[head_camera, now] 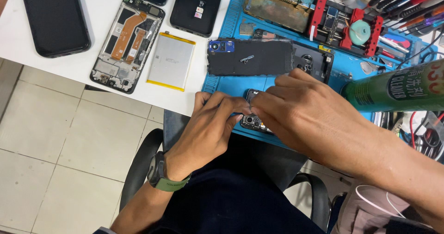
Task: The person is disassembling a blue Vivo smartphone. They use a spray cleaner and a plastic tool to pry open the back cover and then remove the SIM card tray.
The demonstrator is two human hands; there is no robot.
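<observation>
My left hand [210, 125] and my right hand [300, 109] meet over a small grey phone part with camera rings [252, 120] at the front edge of the blue work mat [222, 83]. Fingertips of both hands pinch this part; most of it is hidden under my fingers. Just behind it lies a dark phone back panel with a blue camera block [245, 57]. A green-strapped watch [164, 178] is on my left wrist.
An opened phone frame with orange flex cables [125, 42] and a loose flat battery [171, 60] lie on the white table [92, 12]. Black phones [53, 16] lie at the back. A green spray can [397, 88], a red clamp fixture [344, 23] and several pens stand at right.
</observation>
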